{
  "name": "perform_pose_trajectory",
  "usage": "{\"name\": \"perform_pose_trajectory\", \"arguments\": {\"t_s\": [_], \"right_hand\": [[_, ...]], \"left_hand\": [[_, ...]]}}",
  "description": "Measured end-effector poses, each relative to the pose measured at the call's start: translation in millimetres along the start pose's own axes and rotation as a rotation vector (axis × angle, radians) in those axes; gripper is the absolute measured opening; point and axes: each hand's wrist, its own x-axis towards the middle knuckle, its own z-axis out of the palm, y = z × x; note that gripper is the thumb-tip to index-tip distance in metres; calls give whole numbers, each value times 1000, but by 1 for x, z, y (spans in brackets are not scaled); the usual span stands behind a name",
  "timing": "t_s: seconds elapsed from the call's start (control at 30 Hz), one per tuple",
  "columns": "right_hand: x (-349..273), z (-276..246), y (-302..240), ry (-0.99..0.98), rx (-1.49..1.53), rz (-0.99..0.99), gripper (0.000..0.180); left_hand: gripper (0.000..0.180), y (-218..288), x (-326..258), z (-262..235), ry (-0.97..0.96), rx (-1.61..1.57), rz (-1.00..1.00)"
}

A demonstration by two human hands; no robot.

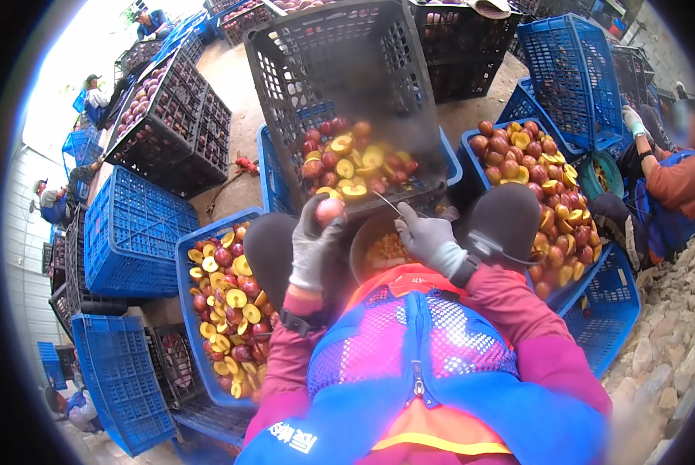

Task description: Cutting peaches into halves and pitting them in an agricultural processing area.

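Observation:
My left hand [312,244], in a pale grey glove, is closed round a whole reddish plum [330,211]. My right hand [427,239], gloved too, grips a small knife [387,203], its thin blade pointing up and left toward the plum. Just beyond both hands, a black crate [339,70] is tilted toward me, with whole and halved plums [355,159] at its near end. Between my knees sits a round bowl [360,252] holding small brownish pieces that look like pits. The knife handle is mostly hidden in my fist.
Blue crates of halved plums stand at my left [231,310] and right [533,178]. An upturned blue crate [134,232] and stacked black crates [173,116] are farther left. A co-worker [673,186] sits at the right, near a stone-covered slope [665,356]. Other people work at far left.

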Motion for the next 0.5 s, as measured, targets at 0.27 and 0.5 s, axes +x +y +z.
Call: {"name": "perform_pose_trajectory", "arguments": {"t_s": [0.27,0.5], "right_hand": [[-25,-33,-59,250,760,-166,27],[-36,-30,-49,184,615,-223,27]], "left_hand": [[59,-7,-1,8,-238,-698,-213],[62,-36,-7,16,-189,-626,-149]]}}
